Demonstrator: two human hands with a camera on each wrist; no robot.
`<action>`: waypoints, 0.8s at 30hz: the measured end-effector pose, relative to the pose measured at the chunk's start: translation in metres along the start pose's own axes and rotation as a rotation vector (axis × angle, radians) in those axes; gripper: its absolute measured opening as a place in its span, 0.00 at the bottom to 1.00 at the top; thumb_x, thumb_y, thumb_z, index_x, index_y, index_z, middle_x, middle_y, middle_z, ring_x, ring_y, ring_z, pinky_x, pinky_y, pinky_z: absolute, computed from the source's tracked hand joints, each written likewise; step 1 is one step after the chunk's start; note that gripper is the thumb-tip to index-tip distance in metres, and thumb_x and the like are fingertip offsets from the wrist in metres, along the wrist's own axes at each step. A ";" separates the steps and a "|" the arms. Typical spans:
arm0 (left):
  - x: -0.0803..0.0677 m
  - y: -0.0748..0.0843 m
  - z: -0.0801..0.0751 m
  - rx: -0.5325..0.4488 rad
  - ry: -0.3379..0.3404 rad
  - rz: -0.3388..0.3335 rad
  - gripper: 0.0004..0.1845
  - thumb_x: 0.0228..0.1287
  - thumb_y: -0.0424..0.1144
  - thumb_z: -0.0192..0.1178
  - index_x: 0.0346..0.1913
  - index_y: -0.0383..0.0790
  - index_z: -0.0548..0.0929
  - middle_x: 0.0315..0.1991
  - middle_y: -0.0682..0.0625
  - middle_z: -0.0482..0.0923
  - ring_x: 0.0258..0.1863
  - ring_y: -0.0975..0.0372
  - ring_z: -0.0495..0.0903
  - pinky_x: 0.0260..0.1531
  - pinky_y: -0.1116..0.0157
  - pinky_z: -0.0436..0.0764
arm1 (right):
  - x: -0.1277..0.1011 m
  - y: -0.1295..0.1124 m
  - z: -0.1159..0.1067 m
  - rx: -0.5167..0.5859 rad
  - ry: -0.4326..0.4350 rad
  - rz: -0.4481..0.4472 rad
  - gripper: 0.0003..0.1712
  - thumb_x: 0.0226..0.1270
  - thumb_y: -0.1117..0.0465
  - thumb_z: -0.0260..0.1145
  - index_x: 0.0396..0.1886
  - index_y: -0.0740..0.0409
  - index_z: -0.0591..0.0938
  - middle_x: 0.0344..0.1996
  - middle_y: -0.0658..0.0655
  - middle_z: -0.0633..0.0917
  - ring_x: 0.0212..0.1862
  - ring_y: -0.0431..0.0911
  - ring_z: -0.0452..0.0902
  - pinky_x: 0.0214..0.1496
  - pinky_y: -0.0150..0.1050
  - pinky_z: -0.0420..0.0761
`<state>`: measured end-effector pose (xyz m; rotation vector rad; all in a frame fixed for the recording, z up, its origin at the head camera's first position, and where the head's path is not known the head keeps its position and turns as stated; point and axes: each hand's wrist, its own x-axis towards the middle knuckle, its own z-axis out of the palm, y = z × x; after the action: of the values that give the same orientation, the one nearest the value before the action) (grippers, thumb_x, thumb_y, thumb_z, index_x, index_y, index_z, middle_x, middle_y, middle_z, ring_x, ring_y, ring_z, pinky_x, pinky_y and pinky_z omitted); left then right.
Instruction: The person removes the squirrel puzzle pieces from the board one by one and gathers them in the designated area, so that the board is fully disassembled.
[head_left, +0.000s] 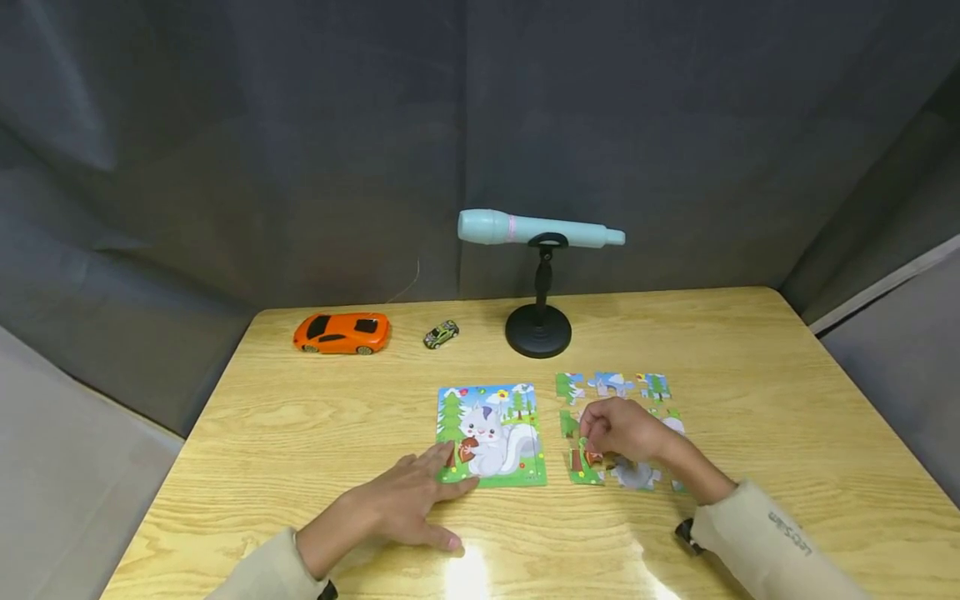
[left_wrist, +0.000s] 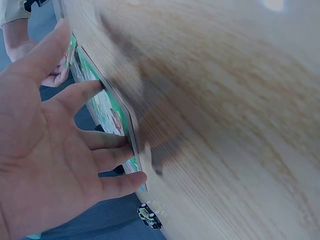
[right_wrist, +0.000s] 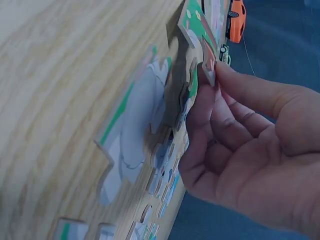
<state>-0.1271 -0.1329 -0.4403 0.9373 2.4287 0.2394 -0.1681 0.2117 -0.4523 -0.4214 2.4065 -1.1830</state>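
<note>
Head view is showing a wooden table (head_left: 750,350) with two puzzle groups lying side by side near its front middle. To the left is lying the picture card (head_left: 491,433), a flat rectangle printed with a white-grey squirrel holding a brown nut, green fir trees, blue sky and a green strip of grass along the bottom. The left hand (head_left: 408,504) is resting flat on the wood with its fingers stretched out, the fingertips (left_wrist: 131,145) touching the card's lower left edge; in the left wrist view they are pressing against that edge, gripping nothing.

Just to the right of the card are lying the loose puzzle pieces (head_left: 611,385), cut with knobs and notches, showing scraps of the same blue sky, green trees and grey fur; some are lying apart in a row at the back, others are sitting close together nearer the person. The right hand (head_left: 622,429) is hovering over this group with its fingers curled, pinching one piece (right_wrist: 202,65) between thumb and fingertips. In the right wrist view that piece is showing green and brown print and a pale cardboard edge, and is being held tilted, just above the neighbouring grey and green pieces.

At the back an orange toy car (head_left: 342,332), a small green car (head_left: 441,334) and a pale blue microphone (head_left: 536,229) on a black stand are standing.
</note>
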 end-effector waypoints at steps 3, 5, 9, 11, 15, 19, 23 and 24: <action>-0.001 0.000 0.000 -0.007 -0.001 -0.003 0.43 0.53 0.68 0.58 0.72 0.61 0.60 0.76 0.36 0.40 0.76 0.46 0.42 0.68 0.41 0.53 | 0.000 -0.002 0.004 -0.048 0.030 0.016 0.04 0.59 0.74 0.61 0.31 0.64 0.79 0.20 0.57 0.81 0.22 0.43 0.71 0.21 0.29 0.68; -0.001 0.000 0.000 -0.012 0.002 -0.006 0.42 0.53 0.68 0.58 0.72 0.61 0.60 0.76 0.37 0.40 0.76 0.46 0.42 0.69 0.41 0.53 | 0.000 -0.003 0.007 -0.084 0.048 0.029 0.04 0.59 0.74 0.61 0.29 0.63 0.80 0.19 0.55 0.80 0.21 0.42 0.70 0.21 0.29 0.67; -0.001 0.001 0.000 -0.006 0.008 -0.014 0.42 0.54 0.68 0.57 0.71 0.62 0.60 0.76 0.38 0.43 0.76 0.46 0.43 0.69 0.41 0.53 | 0.002 -0.006 0.012 -0.162 0.075 0.047 0.05 0.57 0.73 0.64 0.28 0.60 0.80 0.18 0.53 0.79 0.21 0.40 0.69 0.23 0.31 0.69; -0.002 0.001 -0.001 -0.004 0.008 -0.019 0.42 0.53 0.68 0.57 0.71 0.62 0.60 0.76 0.39 0.43 0.76 0.46 0.43 0.69 0.42 0.53 | 0.003 -0.008 0.015 -0.206 0.084 0.046 0.04 0.57 0.72 0.66 0.27 0.60 0.81 0.19 0.52 0.79 0.22 0.40 0.70 0.26 0.32 0.71; -0.002 0.002 0.000 -0.028 0.004 -0.023 0.43 0.52 0.70 0.58 0.71 0.62 0.61 0.76 0.41 0.43 0.76 0.47 0.42 0.69 0.42 0.52 | 0.003 -0.009 0.017 -0.252 0.097 0.045 0.04 0.57 0.71 0.67 0.28 0.60 0.81 0.19 0.50 0.80 0.24 0.40 0.72 0.30 0.34 0.74; -0.001 0.002 0.000 -0.029 0.009 -0.015 0.44 0.51 0.71 0.57 0.71 0.61 0.61 0.76 0.41 0.43 0.76 0.47 0.42 0.70 0.42 0.51 | 0.002 -0.011 0.012 -0.248 0.110 0.053 0.03 0.57 0.69 0.68 0.28 0.58 0.81 0.21 0.50 0.80 0.26 0.40 0.72 0.31 0.34 0.73; 0.002 0.000 -0.001 -0.032 0.032 0.001 0.43 0.54 0.72 0.54 0.71 0.60 0.61 0.75 0.39 0.47 0.76 0.45 0.41 0.70 0.41 0.50 | -0.001 -0.010 0.002 -0.249 0.131 0.046 0.03 0.58 0.67 0.68 0.28 0.58 0.81 0.23 0.51 0.80 0.27 0.41 0.71 0.31 0.33 0.72; 0.003 -0.001 -0.002 -0.044 0.040 0.003 0.42 0.54 0.72 0.54 0.71 0.60 0.61 0.75 0.40 0.48 0.76 0.45 0.41 0.70 0.41 0.49 | -0.002 -0.010 -0.001 -0.253 0.134 0.044 0.02 0.58 0.66 0.68 0.28 0.58 0.81 0.23 0.51 0.80 0.26 0.41 0.70 0.30 0.33 0.72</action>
<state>-0.1305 -0.1323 -0.4403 0.9248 2.4484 0.3147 -0.1660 0.2076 -0.4436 -0.3738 2.6793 -0.9165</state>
